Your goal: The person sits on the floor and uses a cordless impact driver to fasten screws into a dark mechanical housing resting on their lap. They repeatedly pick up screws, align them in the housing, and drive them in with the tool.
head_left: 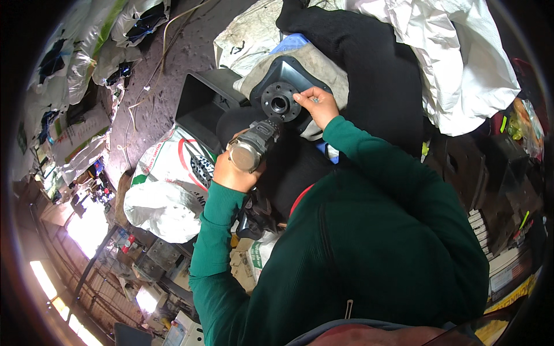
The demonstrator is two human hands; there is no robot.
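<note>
Over on the far left, clear and white plastic bags (81, 75) crowded in a loose heap, and right of them a pale cable (166, 40) snaked across the grey floor (138, 86). Nearer, a crumpled white bag (164, 210) bulged beside a printed white sack (164, 164), with a black bin (202, 98) lying just beyond, its dark mouth showing.

Then came the left hand (234, 173), closed around a grey-and-black power drill (258, 144), though the handle and most of the grip were hidden. The drill pointed away from the body, its nose right at the near edge of a round black disc (279, 91); whether the two touched, you couldn't tell. And there was the disc, in the middle of the scene, ringed with small holes around a raised hub, sitting in front of a dark, flared base (297, 72) on a dirty pale cloth (334, 75).

Just right of the disc, the right hand (323, 109) had thumb and finger pinched together at its rim; anything between them was too small to make out. Farther right stretched a black trouser leg (375, 75), and beyond it a big white sheet (461, 75) lay in folds.
</note>
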